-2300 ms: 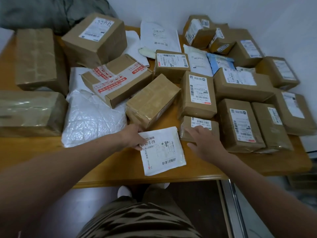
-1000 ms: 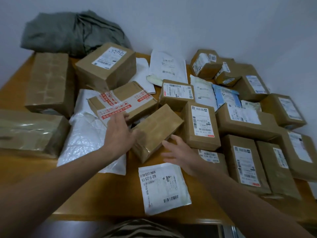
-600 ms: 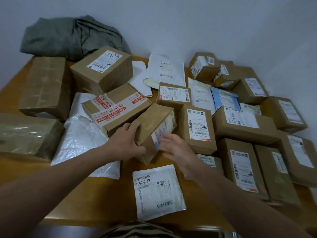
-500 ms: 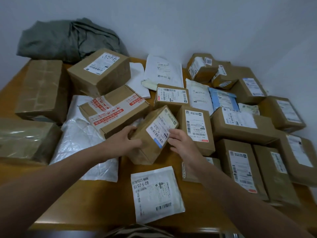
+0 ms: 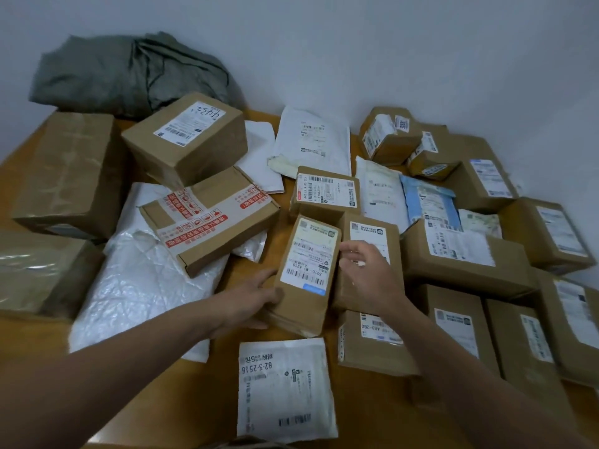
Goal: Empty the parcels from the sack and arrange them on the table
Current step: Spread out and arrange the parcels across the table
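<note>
A small brown box [image 5: 306,277] with a white shipping label facing up lies near the middle of the wooden table [image 5: 207,390]. My left hand [image 5: 256,299] grips its near left corner. My right hand [image 5: 366,273] rests on its right side, fingers against the label edge and over the labelled box [image 5: 372,234] beside it. A flat white mailer [image 5: 285,388] lies just in front. The grey-green sack [image 5: 129,72] lies crumpled at the back left against the wall.
Several brown boxes fill the right half of the table. A red-printed carton [image 5: 210,218] lies on a white bubble mailer [image 5: 142,280] to the left, with large taped boxes [image 5: 68,170] beyond. White mailers [image 5: 311,140] lie at the back. Bare wood shows at the near left.
Both hands left the white mailer, took the plain brown box and rolled it over so its label faces up. It now lies alongside the labelled box on its right.
</note>
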